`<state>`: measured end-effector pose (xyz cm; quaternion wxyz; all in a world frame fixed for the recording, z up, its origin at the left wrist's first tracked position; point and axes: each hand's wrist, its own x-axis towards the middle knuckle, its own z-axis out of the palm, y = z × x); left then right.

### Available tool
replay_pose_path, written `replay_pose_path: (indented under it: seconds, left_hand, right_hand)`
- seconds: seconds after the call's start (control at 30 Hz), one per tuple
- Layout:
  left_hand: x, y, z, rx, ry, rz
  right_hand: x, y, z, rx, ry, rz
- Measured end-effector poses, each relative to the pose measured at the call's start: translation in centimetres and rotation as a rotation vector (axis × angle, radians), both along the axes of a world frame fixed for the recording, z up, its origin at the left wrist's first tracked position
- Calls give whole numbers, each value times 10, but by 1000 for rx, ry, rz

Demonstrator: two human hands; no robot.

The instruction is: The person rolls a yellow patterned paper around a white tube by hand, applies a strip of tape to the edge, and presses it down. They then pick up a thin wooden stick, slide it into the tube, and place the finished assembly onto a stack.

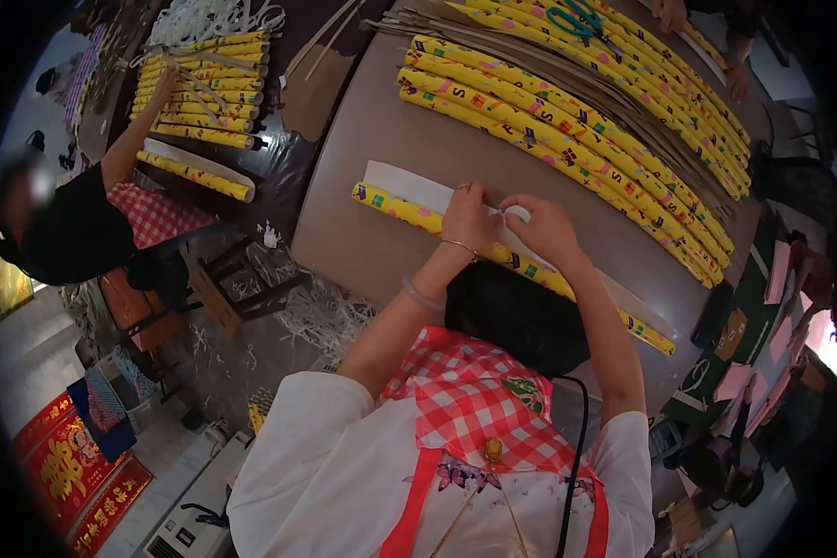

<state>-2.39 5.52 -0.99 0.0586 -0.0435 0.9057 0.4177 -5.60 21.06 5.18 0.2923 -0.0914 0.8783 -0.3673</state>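
Note:
A yellow patterned roll of wrapping paper (393, 206) lies across the table in front of me, its loose edge showing a white underside (405, 183). My left hand (469, 220) is closed at the middle of the roll, fingertips on the paper's edge. Close beside it, my right hand (541, 229) pinches the white edge, which curls up between the two hands. A small pale bit shows at the fingertips, too small to name. Farther right, the roll passes under my right forearm and comes out at its right end (656, 339).
Several yellow rolls (567, 158) lie beyond my hands, with brown paper strips (642, 121) and green-handled scissors (577, 20) among them. Another person's hands are at the far right. At left, a person in black reaches over stacked rolls (200, 98). Paper shreds (330, 316) litter the floor.

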Motion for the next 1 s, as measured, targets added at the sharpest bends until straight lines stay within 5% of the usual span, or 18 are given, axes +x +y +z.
replay_pose_path:
  seconds: [0.5,0.7,1.0]
  left_hand:
    - [9,15,-7,-144,60,87]
    - [6,10,-2,-64,15,93]
    - [6,9,1,-41,3,129]
  right_hand:
    - [-32,-16,-1,22,71,152]
    - [-47,-25,10,9,-102,186]
    - [-51,-35,-3,70,64,307]
